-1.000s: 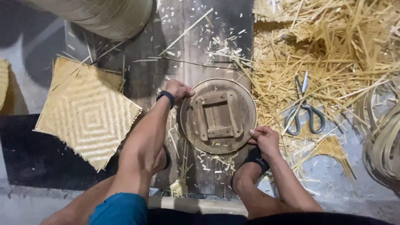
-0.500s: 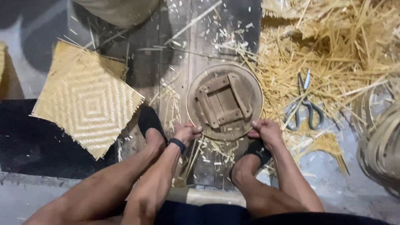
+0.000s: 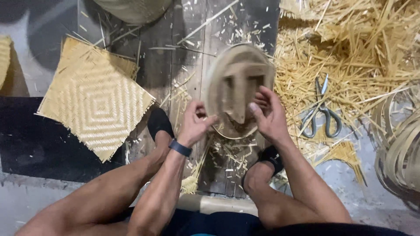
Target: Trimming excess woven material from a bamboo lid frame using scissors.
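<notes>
Wooden round disc [image 3: 238,83], flat on the planks [image 3: 183,48] half a second ago, is now tipped up and blurred between both hands. Left hand [image 3: 194,122] grips its lower edge; right hand [image 3: 269,113] clasps the right rim. Beyond lie scissors [image 3: 321,113] on straw [image 3: 363,48] and a woven mat [image 3: 94,98].

No packages, labels, signs or screens show anywhere in this view.
</notes>
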